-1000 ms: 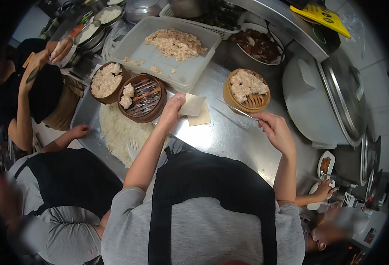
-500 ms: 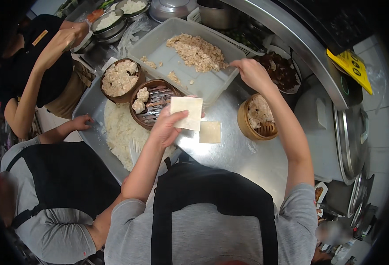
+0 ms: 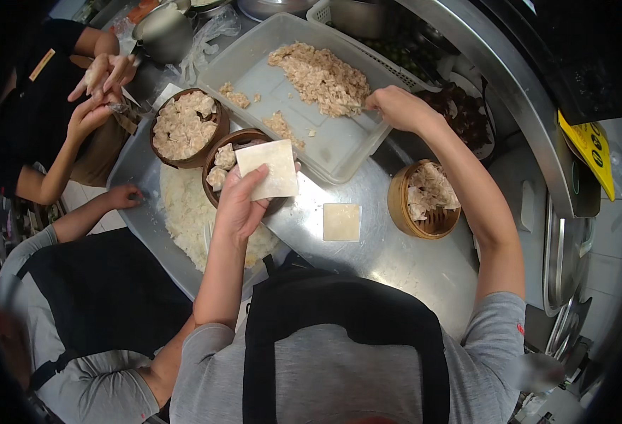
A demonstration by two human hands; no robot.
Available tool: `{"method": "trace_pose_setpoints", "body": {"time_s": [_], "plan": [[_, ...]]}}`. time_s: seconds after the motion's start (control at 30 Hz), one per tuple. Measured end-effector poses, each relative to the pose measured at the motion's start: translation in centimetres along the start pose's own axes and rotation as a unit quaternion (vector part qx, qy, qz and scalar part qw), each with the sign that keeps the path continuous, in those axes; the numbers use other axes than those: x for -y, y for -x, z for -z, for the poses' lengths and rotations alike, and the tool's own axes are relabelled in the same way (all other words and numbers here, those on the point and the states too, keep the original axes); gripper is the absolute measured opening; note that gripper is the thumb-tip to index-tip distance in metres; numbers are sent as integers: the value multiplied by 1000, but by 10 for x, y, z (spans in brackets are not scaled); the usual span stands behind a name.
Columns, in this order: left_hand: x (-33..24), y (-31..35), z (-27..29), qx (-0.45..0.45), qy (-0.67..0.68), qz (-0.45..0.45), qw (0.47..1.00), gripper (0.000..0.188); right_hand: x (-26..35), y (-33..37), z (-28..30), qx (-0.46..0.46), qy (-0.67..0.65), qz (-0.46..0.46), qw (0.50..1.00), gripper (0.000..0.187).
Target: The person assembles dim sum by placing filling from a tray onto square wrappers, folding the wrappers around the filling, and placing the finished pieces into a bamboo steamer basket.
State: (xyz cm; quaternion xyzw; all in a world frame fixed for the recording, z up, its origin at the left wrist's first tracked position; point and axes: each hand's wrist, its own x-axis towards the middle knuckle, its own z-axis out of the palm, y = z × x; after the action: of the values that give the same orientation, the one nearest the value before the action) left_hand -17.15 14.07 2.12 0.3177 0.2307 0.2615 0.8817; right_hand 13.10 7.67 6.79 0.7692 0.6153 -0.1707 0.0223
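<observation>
My left hand [image 3: 237, 208] pinches a square dough wrapper [image 3: 272, 185], thumb on top, above the edge of a bamboo steamer [image 3: 212, 185] with a few dumplings in it. In a translucent plastic tub [image 3: 219, 69] lies a heap of pale minced filling [image 3: 325, 79]. My right hand [image 3: 399, 109] is closed at the tub's right side, against the heap. A thin end shows at its fingertips, but most of what it grips is hidden. Another stack of square wrappers [image 3: 342, 222] lies on the metal counter [image 3: 388, 258].
A fuller steamer of dumplings [image 3: 185, 127] stands at the left, a part-filled one [image 3: 424, 201] at the right. White grains [image 3: 184, 219] fill a grey tray [image 3: 123, 166]. Two co-workers stand at the left; one's hand [image 3: 123, 196] rests on the tray's rim.
My left hand has shifted left with the wrapper, away from the stack on the counter. My right hand stays by the filling. The far co-worker's hands have come together.
</observation>
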Motion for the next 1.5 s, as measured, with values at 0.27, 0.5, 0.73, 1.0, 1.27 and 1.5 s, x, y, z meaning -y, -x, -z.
{"method": "trace_pose_setpoints", "body": {"time_s": [0.27,0.5,0.73,1.0,1.27,1.5], "plan": [[-9,-20,13,-50,-3,-48,998,46,-6,21,7,68,-45,11,997,35],[-6,-26,16,-37,47,-58,997,49,-28,6,7,99,-225,-69,967,38],[-12,-37,-1,-7,76,-48,996,44,-26,-5,3,134,-189,-52,971,39],[-13,-142,-3,39,-470,-17,882,31,-6,4,11,197,-140,-18,970,41],[36,-188,-31,243,-778,-14,580,35,16,82,33,-64,11,72,995,27],[45,-177,-39,259,-780,76,564,36,16,179,33,-167,-56,-13,984,32]]}}
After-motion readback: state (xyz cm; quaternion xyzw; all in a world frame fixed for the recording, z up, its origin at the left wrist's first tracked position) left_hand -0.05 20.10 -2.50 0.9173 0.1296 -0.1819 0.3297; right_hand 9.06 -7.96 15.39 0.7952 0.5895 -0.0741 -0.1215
